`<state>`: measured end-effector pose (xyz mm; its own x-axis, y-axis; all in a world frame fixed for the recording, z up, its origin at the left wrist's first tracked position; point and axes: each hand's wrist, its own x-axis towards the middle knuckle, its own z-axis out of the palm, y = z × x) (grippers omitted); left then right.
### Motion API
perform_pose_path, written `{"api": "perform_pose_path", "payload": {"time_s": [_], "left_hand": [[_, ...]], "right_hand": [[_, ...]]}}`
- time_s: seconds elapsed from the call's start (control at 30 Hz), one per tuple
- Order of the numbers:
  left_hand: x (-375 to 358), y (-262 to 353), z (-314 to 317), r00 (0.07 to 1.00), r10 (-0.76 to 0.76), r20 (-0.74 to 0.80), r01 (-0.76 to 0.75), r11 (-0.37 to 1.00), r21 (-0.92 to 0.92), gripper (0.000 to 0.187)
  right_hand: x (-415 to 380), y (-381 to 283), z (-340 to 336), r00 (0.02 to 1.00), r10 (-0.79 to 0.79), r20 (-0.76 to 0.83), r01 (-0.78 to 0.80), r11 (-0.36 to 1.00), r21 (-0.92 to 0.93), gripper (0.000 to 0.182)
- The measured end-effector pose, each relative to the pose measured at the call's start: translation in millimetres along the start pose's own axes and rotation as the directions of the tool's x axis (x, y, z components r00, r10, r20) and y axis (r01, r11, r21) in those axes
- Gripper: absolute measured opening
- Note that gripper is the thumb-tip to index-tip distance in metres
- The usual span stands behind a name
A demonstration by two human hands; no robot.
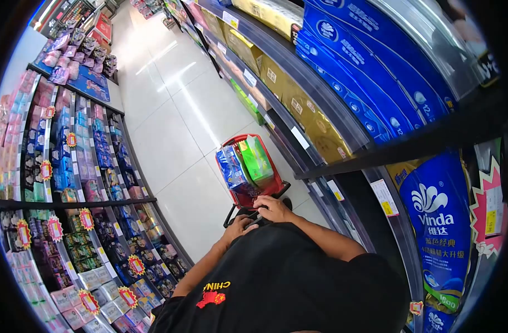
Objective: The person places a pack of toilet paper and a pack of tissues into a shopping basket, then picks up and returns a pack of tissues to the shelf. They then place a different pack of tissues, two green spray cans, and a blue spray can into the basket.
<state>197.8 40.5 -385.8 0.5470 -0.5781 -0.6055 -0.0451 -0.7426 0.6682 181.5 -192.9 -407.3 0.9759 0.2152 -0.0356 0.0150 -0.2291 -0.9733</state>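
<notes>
Just in front of my body is a red basket [246, 191] with a dark handle. Inside it stand a blue package [231, 166] on the left and a green package [256, 160] on the right. My left hand [240, 228] is closed at the handle, low and close to my black shirt. My right hand [271, 208] has its fingers curled over the handle, a little higher and to the right. The handle is partly hidden by both hands.
Shelves of small packs [93, 166] line the left side. On the right, shelves hold gold packs [298, 105] and large blue packs [365, 66]. A tiled floor aisle [173, 119] runs ahead between them, with a pile of pink packs [70, 58] at the far left.
</notes>
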Motion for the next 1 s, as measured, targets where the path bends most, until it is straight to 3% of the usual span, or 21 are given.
{"api": "perform_pose_path", "payload": {"time_s": [0.27, 0.43, 0.63, 0.73, 0.87, 0.93, 1.0], "left_hand": [[35, -9, -48, 0.999, 0.022, 0.034, -0.02, 0.997, -0.076, 0.081], [57, -5, -79, 0.996, 0.084, 0.005, -0.083, 0.992, -0.096, 0.083], [61, -9, -111, 0.992, 0.122, 0.022, -0.12, 0.99, -0.073, 0.083], [59, -14, -127, 0.997, 0.075, 0.02, -0.075, 0.997, 0.006, 0.085], [47, -7, -152, 0.994, 0.052, -0.096, -0.041, 0.993, 0.112, 0.085], [50, -7, -170, 0.999, -0.04, -0.035, 0.044, 0.991, 0.128, 0.085], [51, -6, -185, 0.995, -0.098, -0.008, 0.098, 0.988, 0.122, 0.085]], "right_hand": [[53, -16, -11, 0.986, 0.164, -0.018, -0.165, 0.984, -0.069, 0.025], [91, -7, -21, 0.989, 0.143, -0.048, -0.149, 0.977, -0.152, 0.028], [112, -24, -13, 0.958, 0.266, -0.103, -0.283, 0.935, -0.212, 0.029], [113, -23, 3, 0.939, 0.248, -0.238, -0.297, 0.934, -0.197, 0.028], [121, -34, 16, 0.836, 0.329, -0.439, -0.44, 0.88, -0.178, 0.031], [129, -47, 11, 0.773, 0.342, -0.534, -0.521, 0.823, -0.227, 0.033], [134, -33, 1, 0.729, 0.333, -0.598, -0.516, 0.841, -0.161, 0.036]]}}
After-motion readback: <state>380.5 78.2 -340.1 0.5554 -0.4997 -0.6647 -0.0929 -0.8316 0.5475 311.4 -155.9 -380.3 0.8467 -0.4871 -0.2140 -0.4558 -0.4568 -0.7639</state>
